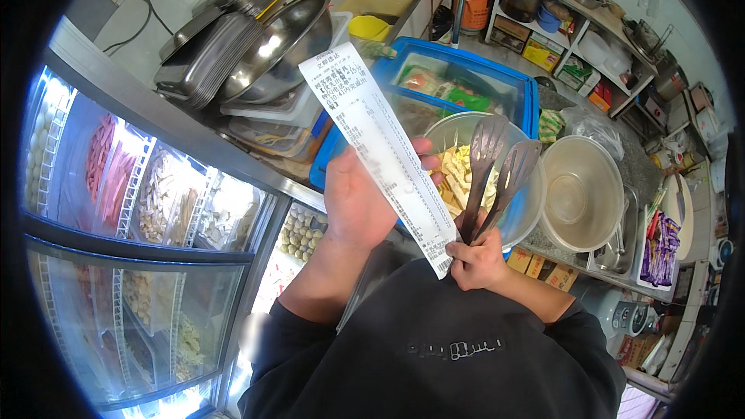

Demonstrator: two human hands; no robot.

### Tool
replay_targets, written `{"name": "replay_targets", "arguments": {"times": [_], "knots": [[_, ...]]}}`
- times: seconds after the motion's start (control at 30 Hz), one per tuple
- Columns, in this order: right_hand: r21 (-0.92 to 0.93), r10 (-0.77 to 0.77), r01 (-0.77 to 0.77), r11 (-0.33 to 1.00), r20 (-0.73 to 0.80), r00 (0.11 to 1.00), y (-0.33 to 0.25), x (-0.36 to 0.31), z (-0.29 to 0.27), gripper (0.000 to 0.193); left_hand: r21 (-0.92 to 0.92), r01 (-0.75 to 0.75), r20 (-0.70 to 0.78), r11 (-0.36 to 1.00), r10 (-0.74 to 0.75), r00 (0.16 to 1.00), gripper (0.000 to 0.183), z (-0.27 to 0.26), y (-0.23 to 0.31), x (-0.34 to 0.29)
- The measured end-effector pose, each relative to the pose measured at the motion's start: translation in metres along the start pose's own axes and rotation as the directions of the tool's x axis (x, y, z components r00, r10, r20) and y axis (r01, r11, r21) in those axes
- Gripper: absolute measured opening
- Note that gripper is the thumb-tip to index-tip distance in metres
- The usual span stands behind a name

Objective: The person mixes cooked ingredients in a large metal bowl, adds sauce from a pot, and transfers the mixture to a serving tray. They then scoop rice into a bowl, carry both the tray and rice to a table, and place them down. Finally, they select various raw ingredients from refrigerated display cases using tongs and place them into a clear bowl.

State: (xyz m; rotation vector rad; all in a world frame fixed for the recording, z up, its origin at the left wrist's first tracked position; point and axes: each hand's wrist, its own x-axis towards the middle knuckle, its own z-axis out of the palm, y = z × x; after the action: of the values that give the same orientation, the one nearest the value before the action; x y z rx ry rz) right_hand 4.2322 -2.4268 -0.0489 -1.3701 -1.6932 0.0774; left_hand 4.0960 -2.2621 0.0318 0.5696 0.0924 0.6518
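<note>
My right hand (475,262) is closed around brown slotted tongs (508,174), whose two heads point up and away from me. It also pinches the lower end of a long white printed receipt (380,159). My left hand (361,198) is behind the receipt's middle, palm up with fingers stretched out; the fingertips show past its right edge and the rest is hidden. Just beyond the tongs stands a translucent plastic basin (534,200) with yellowish food strips (458,174) in it, partly covered by the receipt and tongs.
A second translucent basin (582,194) stands to the right. Blue-lidded containers (466,81) are behind. At left are a glass-fronted lit fridge (140,264) and a steel bowl (291,46) beside stacked trays (206,62). Purple packets (660,248) lie at far right.
</note>
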Motion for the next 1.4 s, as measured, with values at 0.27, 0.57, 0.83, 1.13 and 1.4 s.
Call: {"name": "replay_targets", "arguments": {"times": [0.27,0.57,0.83,1.13,1.4], "knots": [[0.016,-0.031,0.031,0.999,-0.040,0.999,-0.004,-0.001,0.001,0.021,-0.054,0.010,-0.010,0.998,-0.011,1.000,0.063,0.003,-0.003,-0.007],[0.049,-0.020,0.022,0.999,-0.056,0.998,-0.007,-0.003,0.002,0.021,-0.044,0.025,-0.021,0.999,-0.026,0.999,0.065,0.006,-0.007,-0.011],[0.032,-0.023,0.024,0.999,-0.046,0.999,-0.008,-0.006,0.001,0.021,-0.064,0.042,0.000,0.997,-0.042,0.999,0.066,0.004,-0.013,-0.014],[0.044,-0.024,0.026,0.999,-0.035,0.999,-0.010,-0.002,0.003,0.022,-0.076,0.063,-0.003,0.995,-0.064,0.998,0.066,0.003,-0.014,-0.016],[0.114,-0.067,0.070,0.991,-0.037,0.997,-0.008,0.006,0.008,0.016,-0.101,0.023,0.008,0.995,-0.022,1.000,0.061,-0.005,-0.007,-0.017]]}}
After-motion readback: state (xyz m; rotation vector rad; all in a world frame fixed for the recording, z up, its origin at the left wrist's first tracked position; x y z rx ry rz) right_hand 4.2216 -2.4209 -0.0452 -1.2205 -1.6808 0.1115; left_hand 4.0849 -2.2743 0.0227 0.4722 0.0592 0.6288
